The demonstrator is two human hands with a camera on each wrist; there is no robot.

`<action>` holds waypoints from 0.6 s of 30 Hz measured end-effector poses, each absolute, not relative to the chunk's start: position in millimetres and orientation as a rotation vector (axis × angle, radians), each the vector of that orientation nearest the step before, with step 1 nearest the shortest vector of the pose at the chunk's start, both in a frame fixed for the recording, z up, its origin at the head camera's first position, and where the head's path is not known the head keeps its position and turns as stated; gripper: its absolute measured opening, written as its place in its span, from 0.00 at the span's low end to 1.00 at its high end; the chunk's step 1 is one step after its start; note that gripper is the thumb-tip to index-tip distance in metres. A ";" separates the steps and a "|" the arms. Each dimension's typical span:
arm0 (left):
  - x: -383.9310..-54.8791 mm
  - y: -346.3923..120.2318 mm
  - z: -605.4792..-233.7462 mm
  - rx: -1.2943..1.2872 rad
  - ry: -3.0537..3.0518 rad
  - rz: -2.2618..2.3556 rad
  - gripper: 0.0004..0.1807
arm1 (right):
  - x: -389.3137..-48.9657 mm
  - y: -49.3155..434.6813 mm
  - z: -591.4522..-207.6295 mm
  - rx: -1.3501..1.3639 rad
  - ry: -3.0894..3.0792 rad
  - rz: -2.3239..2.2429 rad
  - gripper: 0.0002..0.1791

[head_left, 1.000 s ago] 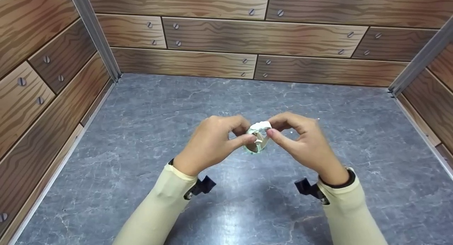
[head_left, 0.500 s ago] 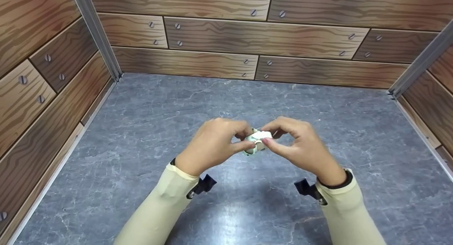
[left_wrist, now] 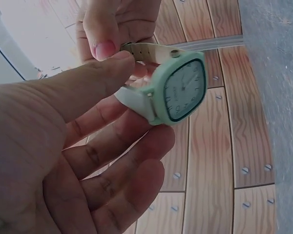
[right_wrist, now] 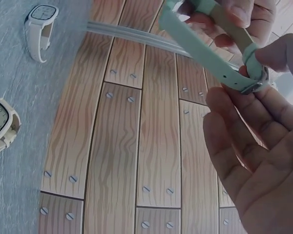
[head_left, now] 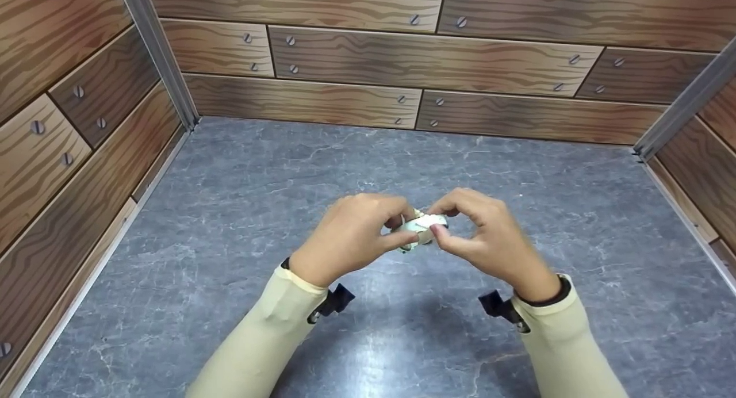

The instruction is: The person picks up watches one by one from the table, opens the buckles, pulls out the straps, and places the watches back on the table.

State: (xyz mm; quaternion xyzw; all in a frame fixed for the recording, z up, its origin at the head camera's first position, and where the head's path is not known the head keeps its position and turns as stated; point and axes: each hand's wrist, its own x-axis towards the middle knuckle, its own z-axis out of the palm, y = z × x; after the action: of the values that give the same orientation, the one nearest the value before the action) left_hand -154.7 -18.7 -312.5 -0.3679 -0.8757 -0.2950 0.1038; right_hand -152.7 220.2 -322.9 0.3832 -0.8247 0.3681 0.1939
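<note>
Between both hands, a mint-green wristwatch (head_left: 424, 221) is held up over the middle of the grey surface. In the left wrist view its square dial (left_wrist: 185, 90) faces right, with a small crown on the case edge. The left hand (head_left: 359, 231) pinches the strap beside the case with thumb and fingers. Opposite it, the right hand (head_left: 486, 231) pinches the strap near the buckle (right_wrist: 255, 87), seen in the right wrist view. There the green strap (right_wrist: 200, 48) with its holes runs up to the buckle in a loop. Fingers cover part of the watch in the head view.
Two pale watches lie on the grey surface (right_wrist: 19, 190) in the right wrist view: one white watch (right_wrist: 39, 29) above, one cream watch (right_wrist: 1, 124) below. Wood-patterned walls (head_left: 437, 58) enclose the back and sides. A camera mount (head_left: 333, 301) juts from the left wrist.
The watch has tilted, so its loop no longer faces the head camera openly. Both hands have come slightly lower, and the right hand has shifted a little left.
</note>
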 end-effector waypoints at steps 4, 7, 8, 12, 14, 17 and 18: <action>-154.9 -17.8 -313.8 -1.085 -2.556 -0.852 0.07 | -153.7 220.1 -323.7 1.073 -2.287 1.030 0.14; -155.0 -17.1 -314.7 -1.083 -2.523 -0.829 0.10 | -154.2 220.3 -323.8 1.076 -2.271 1.039 0.14; -155.1 -16.9 -314.8 -1.087 -2.512 -0.819 0.11 | -154.3 220.5 -323.9 1.076 -2.268 1.042 0.14; -155.0 -17.2 -314.8 -1.113 -2.489 -0.768 0.13 | -154.7 221.3 -324.7 1.069 -2.292 1.056 0.14; -155.3 -17.5 -314.9 -1.121 -2.494 -0.748 0.12 | -155.1 221.2 -325.3 1.069 -2.316 1.044 0.14; -155.4 -17.1 -314.9 -1.115 -2.502 -0.749 0.13 | -155.7 220.7 -325.8 1.090 -2.320 1.019 0.14; -155.4 -16.6 -315.2 -1.117 -2.500 -0.762 0.13 | -155.9 220.4 -325.9 1.101 -2.310 1.011 0.14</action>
State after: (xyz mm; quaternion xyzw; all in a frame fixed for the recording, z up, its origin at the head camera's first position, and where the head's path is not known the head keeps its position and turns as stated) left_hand -155.4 -16.6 -315.2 -0.3886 -0.8697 -0.2652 0.1493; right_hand -155.9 220.4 -325.9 0.3925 -0.8236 0.3606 0.1941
